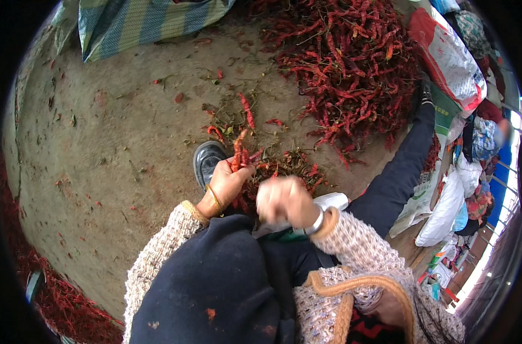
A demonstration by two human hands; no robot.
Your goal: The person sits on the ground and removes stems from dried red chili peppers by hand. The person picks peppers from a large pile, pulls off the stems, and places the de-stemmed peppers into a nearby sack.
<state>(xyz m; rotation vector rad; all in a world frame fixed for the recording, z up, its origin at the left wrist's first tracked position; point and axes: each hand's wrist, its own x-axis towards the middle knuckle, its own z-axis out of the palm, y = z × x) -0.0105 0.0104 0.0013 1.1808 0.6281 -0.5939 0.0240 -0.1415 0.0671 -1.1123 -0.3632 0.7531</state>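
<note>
In the head view, my left hand (225,183) gripped a few red chilies (238,153), near my black shoe (207,160). My right hand (286,200), blurred, was curled just to its right; whether it gripped anything, I couldn't tell. A chili heap (347,69) lay far right, a striped sack (146,26) far left.

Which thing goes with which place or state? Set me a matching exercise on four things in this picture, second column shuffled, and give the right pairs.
Things
1. Bare left hand
2. Smooth silver-coloured bangle
3. Blue-and-yellow striped woven plastic fabric
4. Large heap of dried red chillies

Places and states
A. Upper left, at the picture's edge
B. Holding wrinkled red chillies
C. Piled beside a red-and-white plastic sack
D. Around the wrist of the bare, motion-blurred right hand

Pairs: 1-B, 2-D, 3-A, 4-C
</note>
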